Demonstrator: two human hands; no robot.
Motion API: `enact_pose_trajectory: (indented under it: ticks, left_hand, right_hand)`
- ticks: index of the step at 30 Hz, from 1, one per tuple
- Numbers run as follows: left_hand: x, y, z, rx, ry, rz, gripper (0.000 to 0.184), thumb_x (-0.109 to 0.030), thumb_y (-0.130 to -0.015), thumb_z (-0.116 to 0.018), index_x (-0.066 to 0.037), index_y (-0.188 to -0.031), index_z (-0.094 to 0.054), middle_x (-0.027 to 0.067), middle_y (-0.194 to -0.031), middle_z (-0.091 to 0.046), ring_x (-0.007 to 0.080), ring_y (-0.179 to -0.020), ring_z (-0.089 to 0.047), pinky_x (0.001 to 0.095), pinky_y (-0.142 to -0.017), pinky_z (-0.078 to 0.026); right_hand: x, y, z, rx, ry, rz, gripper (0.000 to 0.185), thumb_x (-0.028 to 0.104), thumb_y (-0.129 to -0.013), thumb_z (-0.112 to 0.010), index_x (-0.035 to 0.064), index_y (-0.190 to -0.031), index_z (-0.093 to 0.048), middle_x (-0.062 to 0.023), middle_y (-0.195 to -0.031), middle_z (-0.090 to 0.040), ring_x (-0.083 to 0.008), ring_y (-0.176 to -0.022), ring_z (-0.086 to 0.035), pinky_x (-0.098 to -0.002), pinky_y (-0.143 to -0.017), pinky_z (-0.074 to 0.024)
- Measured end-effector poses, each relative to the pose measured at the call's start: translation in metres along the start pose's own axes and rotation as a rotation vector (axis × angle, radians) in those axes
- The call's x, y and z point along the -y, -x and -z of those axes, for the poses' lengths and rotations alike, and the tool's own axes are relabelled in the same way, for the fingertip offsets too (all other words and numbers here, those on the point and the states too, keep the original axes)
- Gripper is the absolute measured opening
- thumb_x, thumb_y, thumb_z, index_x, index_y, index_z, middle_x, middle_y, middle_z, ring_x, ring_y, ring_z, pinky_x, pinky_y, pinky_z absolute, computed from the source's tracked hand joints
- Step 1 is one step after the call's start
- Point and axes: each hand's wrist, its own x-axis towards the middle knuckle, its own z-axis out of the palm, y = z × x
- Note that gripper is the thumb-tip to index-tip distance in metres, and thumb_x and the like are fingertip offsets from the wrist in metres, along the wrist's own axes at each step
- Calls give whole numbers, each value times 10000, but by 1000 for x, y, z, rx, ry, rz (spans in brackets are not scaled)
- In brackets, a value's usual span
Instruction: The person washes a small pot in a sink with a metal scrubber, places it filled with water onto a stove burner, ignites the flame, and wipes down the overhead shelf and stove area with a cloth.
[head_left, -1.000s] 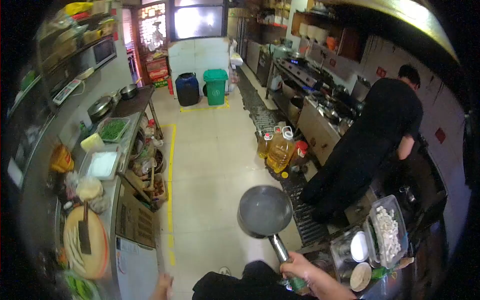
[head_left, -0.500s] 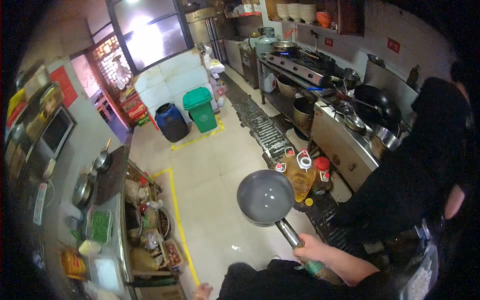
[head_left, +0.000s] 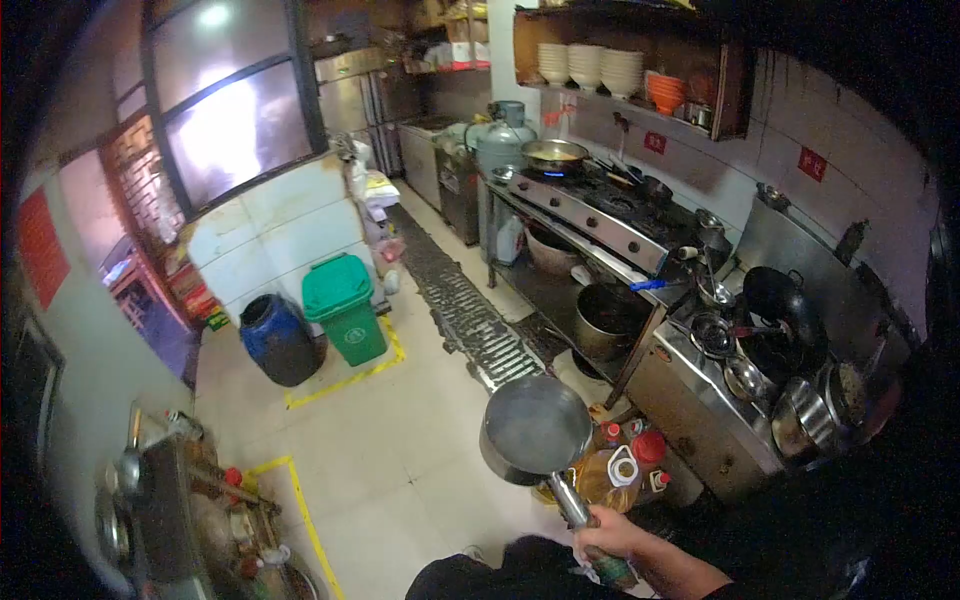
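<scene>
My right hand [head_left: 608, 535] is closed around the long handle of a saucepan [head_left: 536, 428], which is held out in front of my body above the floor. The pan's round grey inside faces up, and I cannot make out whether liquid is in it. Its handle is metal near the pan and greenish toward the end. Below and just beyond the pan stand oil jugs [head_left: 612, 476] with red and white caps, partly hidden by it. My left hand is out of view.
A floor drain grate [head_left: 480, 330] runs along the stove [head_left: 590, 215], where a frying pan [head_left: 555, 152] sits over a blue flame. A wok [head_left: 785, 310] and pots crowd the right counter. Left stand a green bin [head_left: 345, 310], a blue barrel [head_left: 280, 340] and a shelf unit [head_left: 190, 510].
My view has moved forward and turned right, toward the stove. The saucepan stays in my right hand. My left hand and the person in dark clothing at right have left clear view.
</scene>
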Motion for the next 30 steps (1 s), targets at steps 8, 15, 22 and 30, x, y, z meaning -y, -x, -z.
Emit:
enact_pose_trajectory:
  ticks: [8, 15, 22, 30]
  left_hand:
    - [-516, -187, 29, -56, 280, -612, 299, -220, -848, -563, -59, -1099, -559, 84, -809, -550, 189, -591, -603, 300, -485, -496]
    - [-686, -214, -116, 271, -188, -706, 338, -199, -818, -635, -60, -1121, -579, 97, -769, -637, 164, -662, -641, 280, -619, -513]
    - [-795, -298, -233, 468, -356, -470, 466, -228, -761, -697, -37, -1165, -567, 126, -799, -656, 174, -734, -628, 288, -688, -511]
    - [-1049, -454, -414, 666, -997, -871, 397, -301, -781, -634, -42, -1081, -609, 133, -698, -636, 246, -692, -627, 335, -668, -489]
  right_hand:
    - [124, -151, 86, -318, 149, 47, 540, 251, -684, -698, 3, -1137, -540, -126, -930, -625, -206, -852, -601, -313, -777, -483]
    - [224, -266, 202, -470, 128, 52, 489, 248, -683, -686, -11, -1071, -540, -105, -866, -611, -197, -778, -582, -323, -727, -478]
    - [352, -345, 305, -554, -187, 34, 435, 157, -687, -672, -2, -1067, -530, -64, -821, -585, -137, -729, -553, -295, -670, -464]
    - [428, -454, 411, -835, -369, 95, 323, 77, -695, -648, 34, -986, -515, -19, -748, -553, -116, -640, -539, -282, -593, -465]
